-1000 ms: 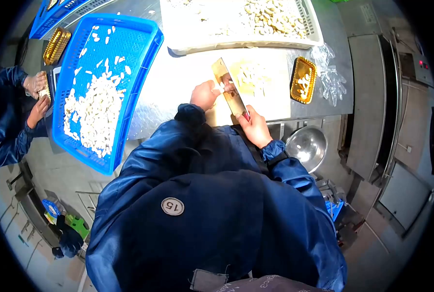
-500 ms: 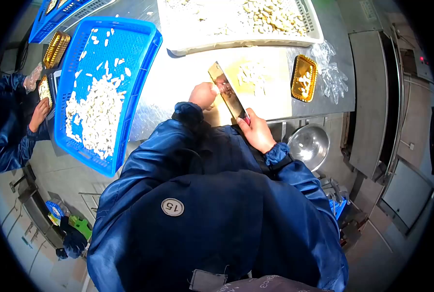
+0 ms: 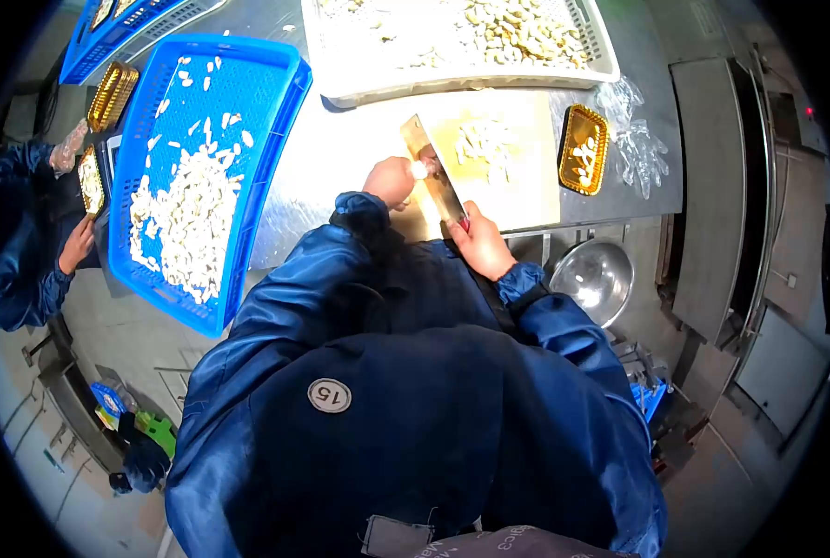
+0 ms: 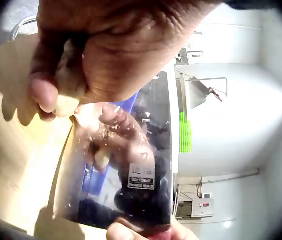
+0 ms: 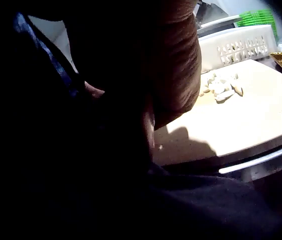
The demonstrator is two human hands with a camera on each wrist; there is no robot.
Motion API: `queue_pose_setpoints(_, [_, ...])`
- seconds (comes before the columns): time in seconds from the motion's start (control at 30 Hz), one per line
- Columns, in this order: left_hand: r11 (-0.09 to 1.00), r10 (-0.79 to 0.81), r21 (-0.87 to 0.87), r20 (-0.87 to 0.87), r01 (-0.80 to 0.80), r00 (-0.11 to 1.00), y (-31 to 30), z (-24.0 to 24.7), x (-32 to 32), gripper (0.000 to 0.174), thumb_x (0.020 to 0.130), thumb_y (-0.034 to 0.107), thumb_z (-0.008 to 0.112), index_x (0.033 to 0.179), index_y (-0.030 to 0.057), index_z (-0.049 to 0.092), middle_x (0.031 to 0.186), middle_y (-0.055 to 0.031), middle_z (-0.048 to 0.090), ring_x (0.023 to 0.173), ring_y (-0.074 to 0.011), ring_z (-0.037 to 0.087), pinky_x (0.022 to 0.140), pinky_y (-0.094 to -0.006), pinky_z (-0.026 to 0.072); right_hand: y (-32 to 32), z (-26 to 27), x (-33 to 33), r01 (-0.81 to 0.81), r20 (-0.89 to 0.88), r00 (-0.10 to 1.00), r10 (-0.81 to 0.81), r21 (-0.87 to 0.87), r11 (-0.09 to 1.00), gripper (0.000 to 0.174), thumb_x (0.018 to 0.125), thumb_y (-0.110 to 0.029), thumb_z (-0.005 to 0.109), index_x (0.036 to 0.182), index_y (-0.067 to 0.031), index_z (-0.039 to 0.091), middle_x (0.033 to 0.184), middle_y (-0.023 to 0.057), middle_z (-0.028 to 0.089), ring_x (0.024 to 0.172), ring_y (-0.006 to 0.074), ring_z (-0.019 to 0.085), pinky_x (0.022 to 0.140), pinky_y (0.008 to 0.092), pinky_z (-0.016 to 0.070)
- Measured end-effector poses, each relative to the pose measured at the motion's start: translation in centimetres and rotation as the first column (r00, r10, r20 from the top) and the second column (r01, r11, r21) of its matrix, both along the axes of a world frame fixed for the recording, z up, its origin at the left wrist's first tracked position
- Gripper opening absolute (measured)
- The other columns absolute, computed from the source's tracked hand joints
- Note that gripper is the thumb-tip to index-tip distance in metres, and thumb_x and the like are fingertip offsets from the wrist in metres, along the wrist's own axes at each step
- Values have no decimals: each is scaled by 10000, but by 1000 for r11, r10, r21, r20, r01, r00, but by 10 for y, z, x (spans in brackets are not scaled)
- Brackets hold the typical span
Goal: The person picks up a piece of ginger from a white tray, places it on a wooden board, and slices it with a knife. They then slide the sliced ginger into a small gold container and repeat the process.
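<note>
The left hand (image 3: 391, 182) pinches a small pale piece (image 3: 419, 170) beside the blade; in the left wrist view the piece (image 4: 69, 95) lies between curled fingers and palm. A broad cleaver (image 3: 433, 172) is gripped by the right hand (image 3: 484, 245) near the board's front edge. Its shiny blade (image 4: 126, 165) mirrors the left hand (image 4: 116, 55). Sliced pale pieces (image 3: 484, 147) lie on the wooden board (image 3: 536, 200) right of the blade, seen also as a small heap (image 5: 223, 87) in the right wrist view, where the right hand (image 5: 176, 70) is mostly dark.
A blue crate (image 3: 264, 186) of pale pieces stands left, a white crate (image 3: 461, 82) of uncut pieces behind the board. To the right are a gold tray (image 3: 569, 177), crumpled plastic (image 3: 638, 149) and, lower, a steel bowl (image 3: 593, 283). Another person's hand (image 3: 76, 245) is at far left.
The cleaver has shifted and tilted slightly with the right hand, while the left hand stays nearly in place. At far left, the other person's hands have moved around a gold tray.
</note>
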State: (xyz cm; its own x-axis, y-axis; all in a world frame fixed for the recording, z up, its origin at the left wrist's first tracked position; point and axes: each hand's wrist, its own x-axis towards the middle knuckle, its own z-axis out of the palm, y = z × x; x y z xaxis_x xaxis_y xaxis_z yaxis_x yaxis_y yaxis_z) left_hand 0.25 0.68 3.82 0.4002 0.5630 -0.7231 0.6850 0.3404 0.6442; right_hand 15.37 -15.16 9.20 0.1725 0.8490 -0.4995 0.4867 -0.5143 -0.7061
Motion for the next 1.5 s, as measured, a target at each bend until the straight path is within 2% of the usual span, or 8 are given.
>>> queue_pose_setpoints(0.13, [995,-58,74,-61,63,996,1,-5,0,268,954,193,591,1079,-35,657,805,-115,656,644,-185,649,526,-320,561,0,-27,-1,191,-68,981,-180,209,959,308,944,-261,636,1052,10,538,846,259,675,818,415,684,732,449,527])
queue_pose_setpoints(0.27, [999,-10,53,109,4,994,-2,-10,-14,205,945,204,626,916,2,605,756,-67,607,602,-154,600,481,-281,519,-10,-18,10,330,-53,944,-325,118,937,297,943,-252,642,1049,6,541,912,256,687,903,373,701,784,407,539])
queue_pose_setpoints(0.47, [933,296,-282,245,-225,923,2,-19,-62,263,923,62,578,1161,50,466,936,-101,609,638,-169,602,525,-292,508,-11,4,1,31,-21,999,-30,72,997,311,933,-298,641,1079,-37,558,831,259,666,823,448,672,735,465,525])
queue_pose_setpoints(0.67, [986,146,49,198,-159,969,-1,-4,-38,327,919,174,676,1101,-14,481,910,-119,660,594,-167,638,440,-261,465,-8,0,7,95,100,990,-100,49,994,331,930,-311,628,1074,-19,571,827,271,666,823,468,662,713,486,518])
queue_pose_setpoints(0.83, [808,-119,583,8,92,993,-10,-7,3,410,824,278,792,994,13,529,815,-209,673,766,-358,688,717,-409,535,-5,14,13,124,122,984,-131,62,990,330,929,-315,637,1081,-31,566,825,265,668,819,460,668,702,478,521])
queue_pose_setpoints(0.93, [836,-71,548,66,23,995,-14,0,4,409,826,301,786,994,19,542,842,-223,685,812,-398,688,716,-419,538,-7,17,3,90,141,986,-90,3,996,305,929,-304,648,1061,-45,557,792,258,657,797,461,665,706,477,516])
queue_pose_setpoints(1.1, [888,11,454,137,-73,990,-18,-27,-10,258,881,196,713,979,-9,589,799,-129,703,645,-171,659,621,-334,536,-8,11,-1,128,50,991,-127,-17,992,308,929,-301,649,1052,-36,552,788,247,658,794,444,671,709,472,514])
queue_pose_setpoints(1.5, [963,257,36,179,-267,950,-9,-25,-3,153,949,144,549,898,9,600,765,-104,698,536,-146,617,446,-284,486,-3,17,3,137,48,989,-139,33,990,313,935,-284,636,1080,-20,552,769,260,641,768,457,656,685,470,506])
